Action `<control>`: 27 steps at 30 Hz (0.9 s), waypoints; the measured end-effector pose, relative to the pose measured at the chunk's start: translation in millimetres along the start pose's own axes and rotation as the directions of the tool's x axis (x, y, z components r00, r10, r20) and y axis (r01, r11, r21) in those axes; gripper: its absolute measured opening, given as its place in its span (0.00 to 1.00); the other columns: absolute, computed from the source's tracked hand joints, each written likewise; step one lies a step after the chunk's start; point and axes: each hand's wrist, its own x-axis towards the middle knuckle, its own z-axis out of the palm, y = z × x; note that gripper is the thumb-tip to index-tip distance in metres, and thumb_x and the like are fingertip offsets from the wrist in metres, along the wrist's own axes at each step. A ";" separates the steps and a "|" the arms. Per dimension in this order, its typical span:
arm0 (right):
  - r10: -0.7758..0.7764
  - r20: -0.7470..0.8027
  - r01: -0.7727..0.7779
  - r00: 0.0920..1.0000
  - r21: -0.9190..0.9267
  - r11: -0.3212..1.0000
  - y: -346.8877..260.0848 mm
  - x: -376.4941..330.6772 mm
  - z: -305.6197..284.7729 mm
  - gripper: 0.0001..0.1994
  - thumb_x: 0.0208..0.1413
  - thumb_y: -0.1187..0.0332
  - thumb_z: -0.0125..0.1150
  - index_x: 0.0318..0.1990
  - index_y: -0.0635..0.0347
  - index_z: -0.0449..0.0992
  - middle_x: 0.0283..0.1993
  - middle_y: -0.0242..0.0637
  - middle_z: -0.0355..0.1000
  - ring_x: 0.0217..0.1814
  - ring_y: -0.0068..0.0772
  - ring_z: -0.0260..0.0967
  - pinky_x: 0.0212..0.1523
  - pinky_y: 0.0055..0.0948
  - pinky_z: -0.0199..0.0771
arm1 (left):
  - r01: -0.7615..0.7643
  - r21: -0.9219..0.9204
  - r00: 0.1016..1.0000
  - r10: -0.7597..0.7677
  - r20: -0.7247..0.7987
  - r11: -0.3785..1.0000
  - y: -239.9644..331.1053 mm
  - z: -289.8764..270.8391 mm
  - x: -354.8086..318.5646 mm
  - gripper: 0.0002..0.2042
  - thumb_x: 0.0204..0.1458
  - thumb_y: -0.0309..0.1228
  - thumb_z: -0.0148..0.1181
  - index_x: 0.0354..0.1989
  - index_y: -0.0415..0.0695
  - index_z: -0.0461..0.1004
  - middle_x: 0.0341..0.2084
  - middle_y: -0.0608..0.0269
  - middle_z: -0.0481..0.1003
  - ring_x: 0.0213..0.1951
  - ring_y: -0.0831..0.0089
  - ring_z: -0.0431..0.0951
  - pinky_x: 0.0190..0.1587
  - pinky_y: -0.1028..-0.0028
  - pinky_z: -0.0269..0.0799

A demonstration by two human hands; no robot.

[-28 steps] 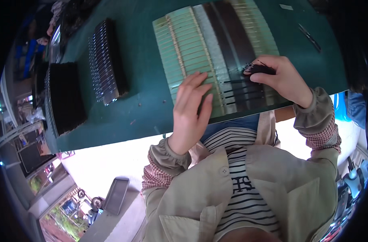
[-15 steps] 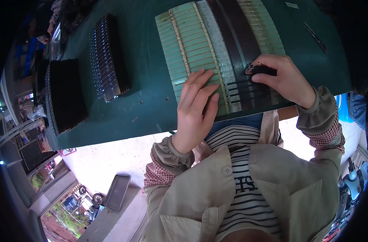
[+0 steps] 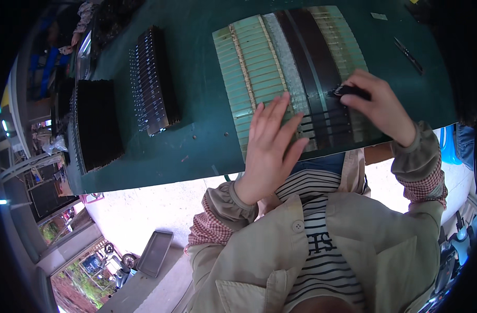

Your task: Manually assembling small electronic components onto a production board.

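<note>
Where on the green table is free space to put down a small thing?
Bare green table lies between the ribbed stack of dark parts and the pale slatted board. Crowded: the board, where the left hand lies flat and the right hand pinches a dark strip.

A dark green counter [image 3: 196, 141] carries everything. At its near right edge lies a pale green slatted panel [image 3: 249, 73], crossed by dark strips and overhanging the edge a little. Left of it, well apart, stands a row of dark flat pieces with metal ends [image 3: 152, 81]. Farther left lies a black ribbed stack [image 3: 96, 125]. At the far right rests a slim dark tool [image 3: 408, 55], and near it a small pale tag [image 3: 378, 16].
</note>
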 end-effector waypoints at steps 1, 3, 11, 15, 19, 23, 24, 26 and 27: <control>0.024 0.034 -0.030 0.999 0.175 0.984 1.8 0.6 -1.0 0.07 0.46 0.74 0.60 0.33 0.66 0.71 0.29 0.36 0.69 0.28 0.34 0.67 0.29 0.29 0.66 | 0.033 -0.153 0.998 -0.042 -0.054 0.988 -1.5 0.1 1.4 0.14 0.46 0.23 0.58 0.44 0.38 0.70 0.49 0.51 0.68 0.54 0.54 0.65 0.57 0.62 0.57; 0.049 0.115 -0.100 0.992 0.498 0.861 1.8 3.9 -3.3 0.07 0.48 0.74 0.60 0.33 0.66 0.71 0.26 0.30 0.68 0.26 0.24 0.64 0.28 0.26 0.64 | 0.055 -0.302 0.990 -0.091 -0.107 0.952 -2.3 2.7 6.7 0.12 0.47 0.23 0.58 0.42 0.38 0.71 0.49 0.51 0.69 0.53 0.55 0.66 0.56 0.63 0.58; 0.314 0.412 -0.489 0.856 0.443 0.752 -21.3 12.8 -14.2 0.07 0.50 0.73 0.60 0.33 0.68 0.72 0.25 0.28 0.67 0.29 0.13 0.61 0.32 0.18 0.64 | 0.184 -0.800 0.961 -0.277 0.023 0.571 -12.2 18.0 15.5 0.04 0.49 0.19 0.55 0.32 0.36 0.68 0.44 0.54 0.71 0.48 0.58 0.69 0.52 0.68 0.62; 0.240 0.307 -0.363 0.921 0.455 0.813 -1.0 6.7 -3.5 0.07 0.49 0.73 0.61 0.33 0.68 0.72 0.26 0.30 0.68 0.29 0.15 0.62 0.32 0.19 0.64 | 0.047 -0.387 0.992 -0.090 -0.093 0.921 -11.1 4.7 8.6 0.05 0.49 0.19 0.55 0.34 0.36 0.70 0.44 0.53 0.71 0.49 0.57 0.69 0.53 0.67 0.62; 0.184 0.212 -0.248 0.960 0.332 0.910 -2.6 9.5 -1.9 0.08 0.47 0.74 0.61 0.34 0.68 0.72 0.26 0.36 0.69 0.28 0.22 0.64 0.32 0.23 0.65 | 0.109 -0.208 0.973 -0.147 -0.177 0.972 -8.9 0.6 0.2 0.06 0.49 0.18 0.53 0.36 0.35 0.70 0.46 0.52 0.71 0.51 0.56 0.68 0.54 0.65 0.61; 0.169 0.177 -0.214 0.970 0.278 0.936 -3.6 11.7 1.5 0.08 0.46 0.75 0.61 0.34 0.69 0.71 0.29 0.43 0.71 0.28 0.33 0.67 0.34 0.26 0.67 | 0.078 -0.149 0.980 -0.103 -0.169 0.986 -10.8 1.7 -3.0 0.07 0.49 0.18 0.53 0.38 0.35 0.71 0.46 0.51 0.71 0.52 0.54 0.67 0.55 0.63 0.60; 0.172 0.177 -0.217 0.969 0.278 0.936 -4.7 11.8 2.3 0.08 0.46 0.75 0.61 0.34 0.69 0.71 0.29 0.43 0.71 0.28 0.33 0.67 0.34 0.26 0.67 | 0.076 -0.152 0.983 -0.100 -0.154 0.986 -11.4 1.5 -3.8 0.08 0.49 0.19 0.53 0.38 0.35 0.71 0.47 0.51 0.70 0.53 0.54 0.67 0.56 0.62 0.59; 0.163 0.168 -0.203 0.972 0.261 0.944 -7.6 11.0 4.7 0.08 0.46 0.75 0.60 0.34 0.68 0.72 0.30 0.44 0.70 0.29 0.39 0.68 0.33 0.29 0.67 | 0.072 -0.158 0.988 -0.093 -0.126 0.985 -12.2 1.8 -4.7 0.10 0.48 0.19 0.54 0.40 0.35 0.71 0.50 0.50 0.68 0.55 0.52 0.65 0.57 0.61 0.58; 0.157 0.163 -0.195 0.974 0.252 0.948 -8.1 10.3 5.7 0.08 0.46 0.75 0.60 0.34 0.67 0.72 0.30 0.45 0.70 0.30 0.42 0.68 0.33 0.30 0.67 | 0.073 -0.159 0.987 -0.094 -0.127 0.985 -11.1 1.9 -3.6 0.10 0.48 0.19 0.54 0.40 0.35 0.71 0.50 0.50 0.68 0.55 0.52 0.65 0.57 0.61 0.58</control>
